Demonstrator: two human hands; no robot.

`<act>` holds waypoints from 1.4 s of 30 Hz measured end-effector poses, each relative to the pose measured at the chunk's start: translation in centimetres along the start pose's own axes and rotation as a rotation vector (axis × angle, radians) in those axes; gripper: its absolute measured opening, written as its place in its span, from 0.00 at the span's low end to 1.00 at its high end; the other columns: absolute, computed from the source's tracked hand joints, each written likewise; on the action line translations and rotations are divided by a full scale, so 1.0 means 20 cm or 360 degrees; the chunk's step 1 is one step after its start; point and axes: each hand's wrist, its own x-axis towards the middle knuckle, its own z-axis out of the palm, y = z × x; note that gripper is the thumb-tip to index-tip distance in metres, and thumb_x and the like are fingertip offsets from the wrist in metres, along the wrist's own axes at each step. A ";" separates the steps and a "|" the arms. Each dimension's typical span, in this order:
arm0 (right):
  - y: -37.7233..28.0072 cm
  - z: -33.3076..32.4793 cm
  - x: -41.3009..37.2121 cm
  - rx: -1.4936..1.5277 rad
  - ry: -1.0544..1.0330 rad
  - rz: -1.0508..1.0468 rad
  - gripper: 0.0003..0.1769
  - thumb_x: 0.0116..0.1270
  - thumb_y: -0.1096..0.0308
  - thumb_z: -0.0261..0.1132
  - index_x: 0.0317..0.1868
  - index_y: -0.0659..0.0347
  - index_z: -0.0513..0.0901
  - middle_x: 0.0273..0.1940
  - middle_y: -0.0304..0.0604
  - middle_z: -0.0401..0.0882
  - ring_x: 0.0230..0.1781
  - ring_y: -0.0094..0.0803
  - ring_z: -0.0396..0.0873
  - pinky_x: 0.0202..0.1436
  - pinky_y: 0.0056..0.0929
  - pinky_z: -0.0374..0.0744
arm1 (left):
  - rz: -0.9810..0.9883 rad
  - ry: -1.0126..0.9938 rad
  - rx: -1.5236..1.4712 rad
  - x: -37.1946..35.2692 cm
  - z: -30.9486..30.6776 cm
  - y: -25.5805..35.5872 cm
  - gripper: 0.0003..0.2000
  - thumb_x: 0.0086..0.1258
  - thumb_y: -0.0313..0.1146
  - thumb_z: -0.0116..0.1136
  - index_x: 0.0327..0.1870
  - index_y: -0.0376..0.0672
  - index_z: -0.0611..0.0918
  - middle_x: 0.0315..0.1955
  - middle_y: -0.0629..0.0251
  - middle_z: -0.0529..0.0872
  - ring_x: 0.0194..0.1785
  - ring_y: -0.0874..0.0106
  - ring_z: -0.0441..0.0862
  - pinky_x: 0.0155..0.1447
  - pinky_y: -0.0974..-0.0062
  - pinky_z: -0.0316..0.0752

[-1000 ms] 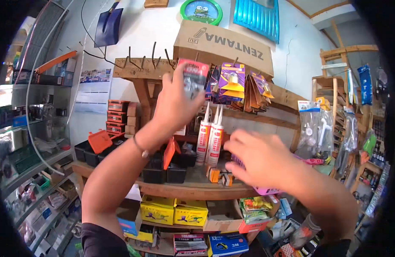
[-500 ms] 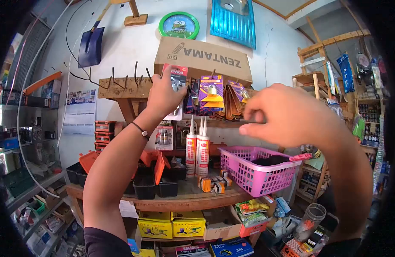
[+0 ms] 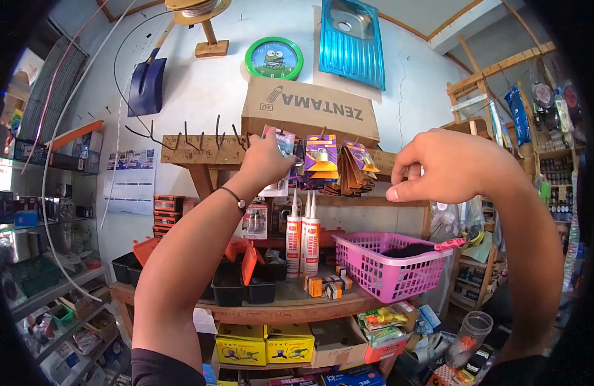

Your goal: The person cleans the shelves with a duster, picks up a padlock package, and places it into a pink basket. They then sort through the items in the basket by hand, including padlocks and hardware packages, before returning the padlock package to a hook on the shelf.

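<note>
My left hand (image 3: 269, 159) reaches up to the hook rail and is closed on the edge of a red-and-white blister pack (image 3: 285, 143). The hand covers part of the pack, and its contents are hard to make out. To the right of it hang a purple-and-yellow padlock pack (image 3: 322, 157) and several similar carded packs (image 3: 359, 161). My right hand (image 3: 448, 166) is raised in the air to the right of these packs, apart from them. Its fingers are loosely curled, the thumb stands off from them, and nothing shows between them.
Below the rail, a shelf holds silicone sealant tubes (image 3: 310, 244), small orange-and-black boxes (image 3: 327, 285), black bins (image 3: 228, 286) and a pink basket (image 3: 390, 273). A cardboard box (image 3: 310, 109) rests above the rail. Bare metal hooks (image 3: 200, 143) project at the left.
The view has tilted up slightly, so things sit lower in it. My right hand has drawn away to the right from the hanging packs. My left hand stays at the blister pack.
</note>
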 end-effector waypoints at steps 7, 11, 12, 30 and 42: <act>0.01 0.03 0.00 0.0004 -0.0129 0.0002 0.22 0.53 0.48 0.64 0.38 0.58 0.82 0.30 0.41 0.80 0.30 0.34 0.78 0.35 0.31 0.75 | -0.0010 0.0080 0.0079 -0.08 0.03 -0.02 0.38 0.52 0.41 0.62 0.63 0.38 0.59 0.52 0.37 0.66 0.51 0.45 0.73 0.53 0.62 0.72; 0.05 0.05 0.00 -0.0012 -0.0179 0.0068 0.22 0.54 0.48 0.64 0.40 0.57 0.82 0.31 0.40 0.81 0.31 0.33 0.78 0.36 0.30 0.75 | -0.0014 0.0022 0.0066 -0.05 0.08 -0.09 0.38 0.51 0.43 0.63 0.63 0.39 0.59 0.49 0.36 0.67 0.49 0.44 0.73 0.53 0.61 0.72; 0.06 0.05 0.01 -0.0012 -0.0214 0.0083 0.22 0.54 0.48 0.64 0.41 0.56 0.82 0.31 0.40 0.81 0.31 0.33 0.78 0.36 0.30 0.75 | -0.0009 -0.0048 0.0085 -0.05 0.08 -0.11 0.39 0.51 0.44 0.63 0.64 0.41 0.59 0.47 0.35 0.68 0.47 0.43 0.74 0.52 0.60 0.72; 0.21 0.18 0.12 0.0206 -0.0476 0.0289 0.21 0.56 0.47 0.62 0.41 0.54 0.81 0.31 0.40 0.80 0.27 0.28 0.79 0.36 0.30 0.73 | -0.0147 0.0243 0.0220 -0.07 0.28 -0.19 0.38 0.53 0.45 0.61 0.66 0.47 0.57 0.48 0.41 0.65 0.44 0.46 0.76 0.46 0.59 0.74; 0.43 0.24 0.15 0.0399 -0.0314 0.0152 0.20 0.55 0.51 0.64 0.41 0.57 0.81 0.29 0.41 0.81 0.21 0.29 0.78 0.32 0.30 0.75 | 0.0002 0.0238 0.0429 -0.37 0.15 -0.28 0.36 0.59 0.49 0.57 0.65 0.42 0.58 0.50 0.45 0.66 0.53 0.49 0.70 0.52 0.61 0.70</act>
